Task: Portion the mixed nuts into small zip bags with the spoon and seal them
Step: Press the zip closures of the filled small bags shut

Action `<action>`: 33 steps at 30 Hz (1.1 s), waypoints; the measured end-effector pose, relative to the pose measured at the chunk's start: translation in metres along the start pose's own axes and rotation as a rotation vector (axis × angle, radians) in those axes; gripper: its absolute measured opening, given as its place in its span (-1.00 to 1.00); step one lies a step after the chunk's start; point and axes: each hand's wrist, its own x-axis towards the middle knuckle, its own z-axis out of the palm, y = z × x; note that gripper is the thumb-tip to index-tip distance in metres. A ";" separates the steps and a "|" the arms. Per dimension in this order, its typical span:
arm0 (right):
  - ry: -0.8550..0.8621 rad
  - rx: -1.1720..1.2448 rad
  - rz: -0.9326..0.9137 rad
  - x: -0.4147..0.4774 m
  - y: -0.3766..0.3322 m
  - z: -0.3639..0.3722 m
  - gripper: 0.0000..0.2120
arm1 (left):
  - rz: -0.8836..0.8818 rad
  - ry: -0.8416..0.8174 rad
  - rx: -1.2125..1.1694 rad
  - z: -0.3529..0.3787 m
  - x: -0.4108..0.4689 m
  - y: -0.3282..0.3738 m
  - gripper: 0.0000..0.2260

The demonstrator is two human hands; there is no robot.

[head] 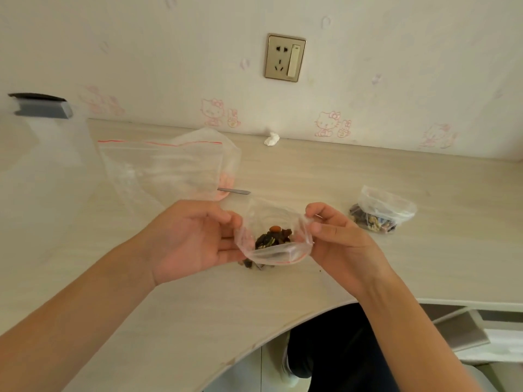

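A small clear zip bag [271,253] with a red line along its mouth hangs between my hands just above the table, its mouth open toward me. Dark mixed nuts [273,239] with one orange piece lie inside it. My left hand [195,239] pinches the bag's left edge. My right hand [336,236] pinches its right edge between thumb and fingers. Behind the bag, the metal spoon handle [234,190] sticks out from under a large clear zip bag [169,168]. Another small bag holding nuts [382,213] lies on the table to the right.
The work goes on over a pale wood-look table [368,264] with a curved front edge, set against a wall with a socket [285,58]. A crumpled white scrap [271,138] lies at the table's back. A grey block [42,107] sits at the far left.
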 end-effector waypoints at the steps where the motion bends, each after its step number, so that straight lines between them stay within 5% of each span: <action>1: 0.013 -0.011 -0.007 -0.001 -0.001 0.001 -0.78 | 0.008 -0.001 -0.006 0.001 0.000 0.000 -0.92; 6: 0.082 -0.210 -0.098 -0.007 -0.011 0.014 -0.69 | 0.188 0.226 0.251 0.024 0.000 -0.008 -0.86; 13: 0.321 -0.979 -0.231 -0.019 -0.030 0.037 -0.64 | 0.532 0.511 1.114 0.050 -0.005 -0.014 -0.70; 19: 0.348 -1.274 0.014 -0.021 -0.038 0.031 -0.91 | 0.364 0.714 1.552 0.042 -0.014 -0.013 -0.93; 23: 0.250 -0.907 0.003 -0.027 -0.039 0.031 -0.89 | 0.299 0.664 1.159 0.034 -0.012 -0.004 -0.77; 26: 0.185 -0.571 0.054 -0.030 -0.042 0.027 -0.88 | 0.230 0.512 0.718 0.035 -0.010 0.001 -0.92; 33: -0.041 -0.056 0.099 -0.037 -0.046 0.016 -0.82 | 0.072 0.020 0.124 0.027 -0.017 0.013 -0.49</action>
